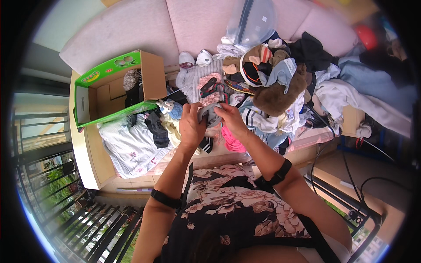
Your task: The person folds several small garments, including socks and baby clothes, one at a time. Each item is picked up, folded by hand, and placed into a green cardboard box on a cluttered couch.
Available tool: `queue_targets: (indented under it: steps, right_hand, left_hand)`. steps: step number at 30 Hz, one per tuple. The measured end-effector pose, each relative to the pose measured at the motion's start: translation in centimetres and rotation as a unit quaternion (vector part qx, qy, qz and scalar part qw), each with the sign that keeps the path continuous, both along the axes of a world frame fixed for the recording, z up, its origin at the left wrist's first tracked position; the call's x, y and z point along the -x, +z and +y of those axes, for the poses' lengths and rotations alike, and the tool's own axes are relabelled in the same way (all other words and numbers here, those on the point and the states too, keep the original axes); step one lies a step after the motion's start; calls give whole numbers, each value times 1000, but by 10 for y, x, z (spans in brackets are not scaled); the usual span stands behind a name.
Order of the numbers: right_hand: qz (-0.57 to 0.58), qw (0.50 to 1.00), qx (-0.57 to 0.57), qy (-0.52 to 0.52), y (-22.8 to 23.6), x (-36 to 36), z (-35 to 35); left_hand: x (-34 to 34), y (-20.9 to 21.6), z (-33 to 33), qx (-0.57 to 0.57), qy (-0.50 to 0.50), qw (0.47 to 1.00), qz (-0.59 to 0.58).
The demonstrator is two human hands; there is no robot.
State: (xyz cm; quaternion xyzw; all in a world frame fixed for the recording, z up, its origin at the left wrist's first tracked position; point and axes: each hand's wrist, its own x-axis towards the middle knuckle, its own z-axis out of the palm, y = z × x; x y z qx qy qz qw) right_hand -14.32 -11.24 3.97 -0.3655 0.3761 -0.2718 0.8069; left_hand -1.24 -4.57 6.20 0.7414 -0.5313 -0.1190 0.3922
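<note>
Over the clothes pile, my left hand point(192, 125) and my right hand point(232, 120) both grip a small grey piece of clothing point(212, 116), bunched between the fingers. It may be a sock, but the folds hide its shape. Left of my left hand lies a small toy with a blue knitted body point(172, 108). Below my right hand is a bright pink cloth point(232, 139). Pink garments and a grey ribbed garment point(193, 78) lie just beyond my hands. A dark striped cuff point(206, 144) shows beneath them.
An open green cardboard box point(109, 115) with dark and patterned socks stands at the left. A white floral cloth point(131, 147) spreads before it. At the right, a heap holds a brown furry item point(280, 94) and a cap point(254, 68). A clear plastic bag point(258, 22) leans on the sofa point(197, 26).
</note>
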Motion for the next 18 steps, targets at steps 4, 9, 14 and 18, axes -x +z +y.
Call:
queue_targets:
  steps: [4, 9, 14, 18]
  right_hand:
    - [33, 991, 133, -9, 0, -1, -3]
    - [119, 968, 219, 6, 4, 3, -8]
    - [93, 954, 285, -14, -6, 0, -8]
    - [33, 995, 96, 2, -13, 5, -9]
  left_hand:
    - [3, -1, 2, 12, -42, 990, 131]
    - [-7, -18, -5, 34, 10, 868, 495]
    - [-12, -27, 3, -26, 42, 904, 424]
    - [2, -26, 5, -21, -28, 870, 492]
